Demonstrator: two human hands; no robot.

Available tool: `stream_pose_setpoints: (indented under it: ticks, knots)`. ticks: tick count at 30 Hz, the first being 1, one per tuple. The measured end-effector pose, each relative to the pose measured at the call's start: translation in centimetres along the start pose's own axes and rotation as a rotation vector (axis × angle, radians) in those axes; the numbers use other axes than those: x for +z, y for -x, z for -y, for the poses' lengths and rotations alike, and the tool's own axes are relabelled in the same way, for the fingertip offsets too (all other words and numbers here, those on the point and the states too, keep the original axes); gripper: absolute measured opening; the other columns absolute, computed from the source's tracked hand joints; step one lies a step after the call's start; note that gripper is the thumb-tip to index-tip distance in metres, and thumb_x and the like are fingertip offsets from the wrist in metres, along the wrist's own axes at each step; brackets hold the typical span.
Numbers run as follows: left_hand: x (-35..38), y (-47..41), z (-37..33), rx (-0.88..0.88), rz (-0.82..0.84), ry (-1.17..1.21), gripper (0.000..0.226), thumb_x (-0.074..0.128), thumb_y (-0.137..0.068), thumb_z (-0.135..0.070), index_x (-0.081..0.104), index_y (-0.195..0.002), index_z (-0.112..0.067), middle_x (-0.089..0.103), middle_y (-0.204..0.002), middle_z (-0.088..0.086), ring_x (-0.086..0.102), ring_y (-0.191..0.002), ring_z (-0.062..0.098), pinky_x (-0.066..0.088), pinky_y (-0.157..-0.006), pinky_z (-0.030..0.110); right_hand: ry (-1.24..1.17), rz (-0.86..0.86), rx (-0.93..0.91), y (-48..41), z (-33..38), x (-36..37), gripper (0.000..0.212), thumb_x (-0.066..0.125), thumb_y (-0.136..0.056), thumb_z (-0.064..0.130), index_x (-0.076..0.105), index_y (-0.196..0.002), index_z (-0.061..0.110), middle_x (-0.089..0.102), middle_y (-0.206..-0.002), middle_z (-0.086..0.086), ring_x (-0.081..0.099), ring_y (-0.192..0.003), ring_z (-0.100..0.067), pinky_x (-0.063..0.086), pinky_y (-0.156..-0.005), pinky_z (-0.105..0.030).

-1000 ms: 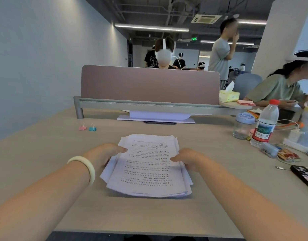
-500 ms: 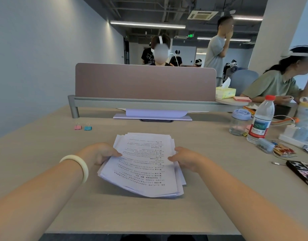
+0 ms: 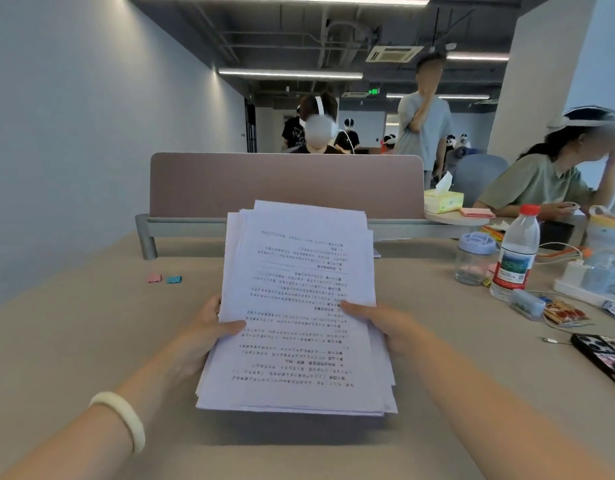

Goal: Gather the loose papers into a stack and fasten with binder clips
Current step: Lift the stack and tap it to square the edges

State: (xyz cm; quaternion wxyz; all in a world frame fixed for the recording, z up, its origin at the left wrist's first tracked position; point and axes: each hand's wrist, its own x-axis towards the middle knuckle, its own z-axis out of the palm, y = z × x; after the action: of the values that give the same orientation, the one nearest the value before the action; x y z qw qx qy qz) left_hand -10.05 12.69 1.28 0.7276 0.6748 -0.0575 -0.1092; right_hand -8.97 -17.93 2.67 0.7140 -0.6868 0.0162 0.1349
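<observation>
Thumb of the left grip (image 3: pixel 205 337) lies on the top sheet of the papers (image 3: pixel 299 299), and its fingers curl behind the left edge, so this grip pinches the stack. The right grip (image 3: pixel 392 327) holds the right edge in the same way, with the thumb on top and the fingers hidden behind the sheets. The papers are held up between the two grips, over the worktop (image 3: pixel 84 341), tilted with the far end higher. The sheets are not even, and edges stick out at the top and at both sides. The printed text is upside down for the camera. A pale bracelet (image 3: pixel 126 417) sits on the left wrist. On the left, a pink clip (image 3: pixel 154 277) and a blue clip (image 3: pixel 174 279) lie just beside each other on the worktop, well apart from the papers. On the right stand a jar (image 3: pixel 474 258) and a bottle (image 3: pixel 515 258), and a phone (image 3: pixel 604 355) lies nearer.
</observation>
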Motion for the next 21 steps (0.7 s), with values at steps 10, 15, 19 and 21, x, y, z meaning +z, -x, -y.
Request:
stream_pose_setpoints:
  ticks: [10,15,19,21]
  knots:
    - [4.2,-1.6,-6.6,0.342,-0.149,-0.282,0.027,0.060,-0.089,-0.005,0.055,-0.110,-0.023,0.064,-0.118,0.007,0.065,-0.103,0.024,0.053,-0.086,0.038,0.042,-0.181,-0.452,1.9,7.2,0.3,0.042,0.065,-0.087,0.009,0.054,-0.128,0.006,0.065,-0.122,-0.009,0.065,-0.108,-0.027,0.051,-0.097,-0.044]
    - [5.2,-2.2,-7.6,0.455,-0.185,-0.221,0.036,0.070,-0.083,-0.024,0.059,-0.117,-0.026,0.069,-0.112,-0.008,0.066,-0.100,0.011,0.053,-0.083,0.033,0.122,-0.133,-0.496,2.9,8.2,0.0,0.042,0.073,-0.081,0.020,0.061,-0.121,0.015,0.071,-0.111,0.000,0.070,-0.096,-0.015,0.057,-0.080,-0.030]
    - [6.0,-3.1,-8.9,0.450,-0.199,-0.177,0.017,0.068,-0.084,-0.020,0.064,-0.097,-0.031,0.069,-0.095,-0.014,0.066,-0.088,0.008,0.053,-0.074,0.029,0.097,-0.109,-0.494,3.0,8.6,0.2,0.041,0.076,-0.077,0.024,0.065,-0.117,0.016,0.073,-0.110,-0.002,0.071,-0.099,-0.021,0.056,-0.087,-0.040]
    - [5.9,-3.4,-9.7,0.424,-0.180,-0.191,0.013,0.068,-0.084,-0.020,0.066,-0.094,-0.028,0.071,-0.085,-0.017,0.068,-0.083,0.009,0.056,-0.069,0.025,0.091,-0.107,-0.475,2.8,8.8,0.1,0.039,0.076,-0.077,0.028,0.066,-0.113,0.018,0.073,-0.110,-0.003,0.070,-0.099,-0.022,0.055,-0.087,-0.040]
